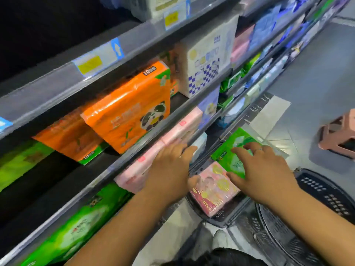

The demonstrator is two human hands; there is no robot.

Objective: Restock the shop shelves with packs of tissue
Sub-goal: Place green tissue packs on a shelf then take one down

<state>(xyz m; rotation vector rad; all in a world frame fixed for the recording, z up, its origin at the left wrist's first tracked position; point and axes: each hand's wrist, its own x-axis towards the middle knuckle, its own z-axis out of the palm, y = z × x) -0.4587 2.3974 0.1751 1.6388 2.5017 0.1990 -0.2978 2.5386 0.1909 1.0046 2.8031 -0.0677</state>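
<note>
Grey shelves (57, 89), tiled floor (317, 64), black basket (326, 192); left hand (169, 169), right hand (263, 169), both spread open

Glossy plastic wrap on orange pack (128, 110)

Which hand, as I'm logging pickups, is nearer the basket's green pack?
Right. The right hand spreads over the green pack; the left hand lies apart, against the shelf edge.

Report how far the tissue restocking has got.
Done: orange panda packs and bottom-shelf green packs sit on the shelves. In hand: the left hand rests on a pink pack at the middle shelf's edge, while the right hand spreads over a green pack in the basket. Left: that pack and the pink-and-gold pack beside it are not yet shelved.
</note>
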